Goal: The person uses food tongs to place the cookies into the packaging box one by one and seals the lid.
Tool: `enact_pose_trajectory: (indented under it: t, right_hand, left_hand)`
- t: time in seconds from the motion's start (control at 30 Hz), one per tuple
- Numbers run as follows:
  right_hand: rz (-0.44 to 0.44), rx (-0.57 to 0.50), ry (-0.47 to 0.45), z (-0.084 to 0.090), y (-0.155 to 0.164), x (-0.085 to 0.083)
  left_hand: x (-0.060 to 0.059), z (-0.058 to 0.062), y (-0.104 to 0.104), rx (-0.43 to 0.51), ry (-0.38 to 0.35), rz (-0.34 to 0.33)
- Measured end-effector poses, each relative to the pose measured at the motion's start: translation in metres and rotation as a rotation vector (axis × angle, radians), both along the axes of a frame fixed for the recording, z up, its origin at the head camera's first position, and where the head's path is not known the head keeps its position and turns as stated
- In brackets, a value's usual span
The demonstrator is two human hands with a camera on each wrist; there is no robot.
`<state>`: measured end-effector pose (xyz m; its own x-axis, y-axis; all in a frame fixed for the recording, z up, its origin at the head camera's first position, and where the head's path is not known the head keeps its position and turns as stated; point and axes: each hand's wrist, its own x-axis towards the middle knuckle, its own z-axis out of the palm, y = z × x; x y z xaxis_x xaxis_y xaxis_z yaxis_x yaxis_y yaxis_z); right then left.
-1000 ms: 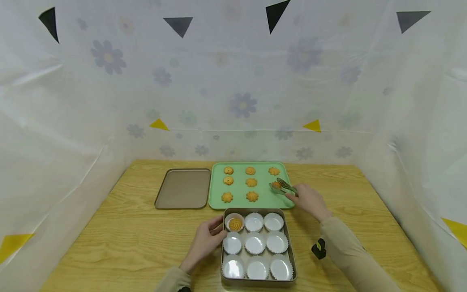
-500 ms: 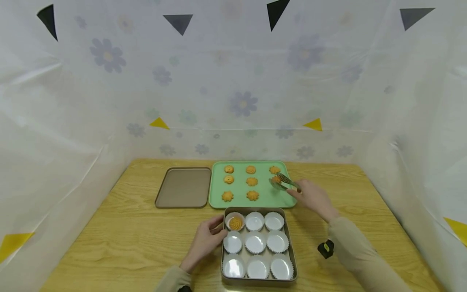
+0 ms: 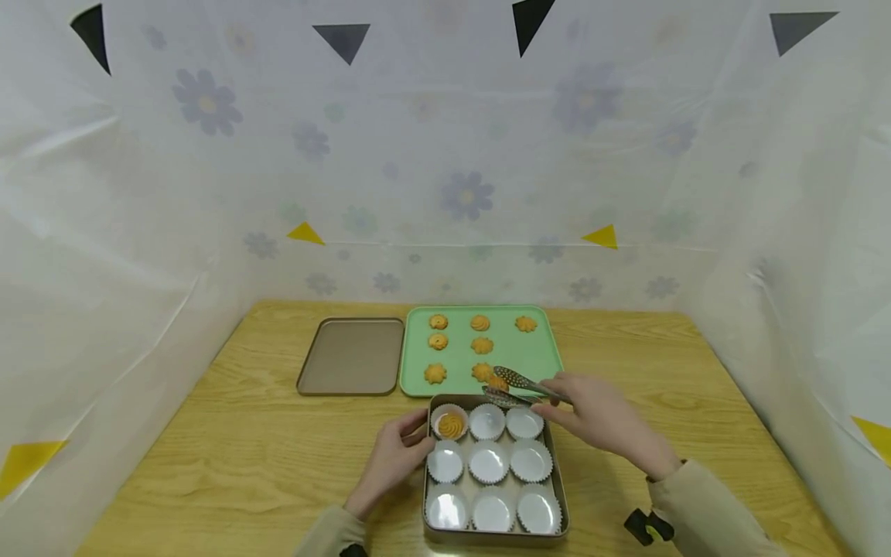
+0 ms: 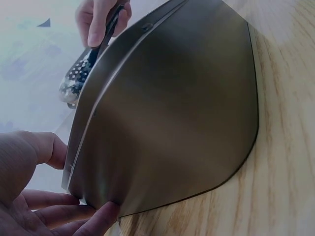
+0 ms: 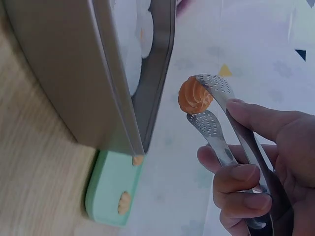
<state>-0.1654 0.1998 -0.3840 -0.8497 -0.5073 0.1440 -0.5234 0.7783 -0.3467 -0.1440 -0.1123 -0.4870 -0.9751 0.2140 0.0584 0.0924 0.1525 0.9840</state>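
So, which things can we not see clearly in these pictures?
- Left wrist view: the tin shows only its outer wall; its paper cups are hidden.
- Left wrist view: the tongs tip is cut by the tin's rim, so the cookie is unseen.
- Right wrist view: the green tray is mostly behind the tin.
- Head view: the cookie overlaps another; the tongs' contact with it is too small to tell.

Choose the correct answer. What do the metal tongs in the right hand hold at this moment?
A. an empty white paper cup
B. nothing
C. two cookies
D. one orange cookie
D: in the right wrist view the tongs, gripped by the right hand, pinch a single orange cookie between their perforated tips; the head view shows it near the far edge of the tin of paper cups.
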Motion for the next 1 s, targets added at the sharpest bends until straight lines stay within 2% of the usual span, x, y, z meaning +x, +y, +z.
enact_pose_trajectory:
  t: [0.3,1.0]
  right_hand:
    - [0.030,0.068,-0.066,-0.014,-0.011,0.008]
    - [0.008,0.160,-0.048,-0.023,-0.023,0.009]
  left_hand:
    - [0.000,0.000,0.000,-0.002,0.004,0.003]
    - [0.002,0.003,0.001,-0.012,0.001,0.007]
